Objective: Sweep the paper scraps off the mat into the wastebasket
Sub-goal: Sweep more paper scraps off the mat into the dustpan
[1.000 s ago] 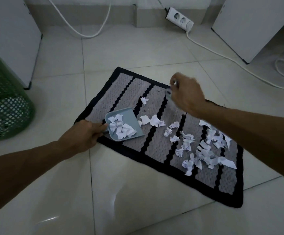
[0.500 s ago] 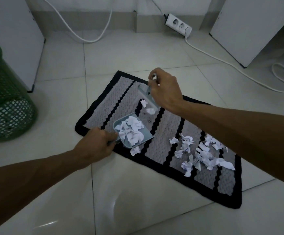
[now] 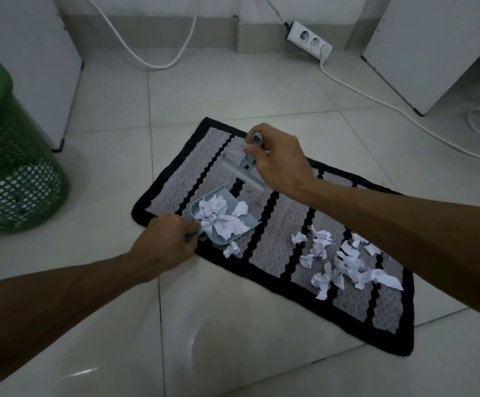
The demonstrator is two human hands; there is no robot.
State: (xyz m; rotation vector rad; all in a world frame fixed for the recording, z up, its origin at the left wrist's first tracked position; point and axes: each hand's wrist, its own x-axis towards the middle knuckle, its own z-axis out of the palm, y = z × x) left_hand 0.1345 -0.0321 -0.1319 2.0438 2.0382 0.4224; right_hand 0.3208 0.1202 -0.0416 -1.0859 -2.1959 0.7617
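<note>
The job looks under half done. 1 load of paper scraps (image 3: pixel 218 220) sits heaped in the dustpan (image 3: pixel 195 208), which rests at the near left edge of the mat (image 3: pixel 279 224). The left grip (image 3: pixel 164 242) is clenched around the dustpan's handle. The right grip (image 3: pixel 279 161) grasps a small brush (image 3: pixel 243 174) by its handle, held just beyond the dustpan over the mat's far left part.

What is left: 1 stray scrap (image 3: pixel 231 249) lies on the mat's dark border, touching the dustpan's near side. A bigger scatter of scraps (image 3: pixel 347 262) covers the right half of the mat, well apart from the dustpan. The load has not yet been tipped out.

The green wastebasket (image 3: pixel 12 173) stands on the floor (image 3: pixel 233 339) to the left, well apart from the mat; whether it holds paper already cannot be told through its mesh. Tiled floor lies between it and the dustpan, with nothing in the path. Beyond the mat, a power strip (image 3: pixel 309 41) and a white cable (image 3: pixel 376 96) lie near the wall, away from the work.
</note>
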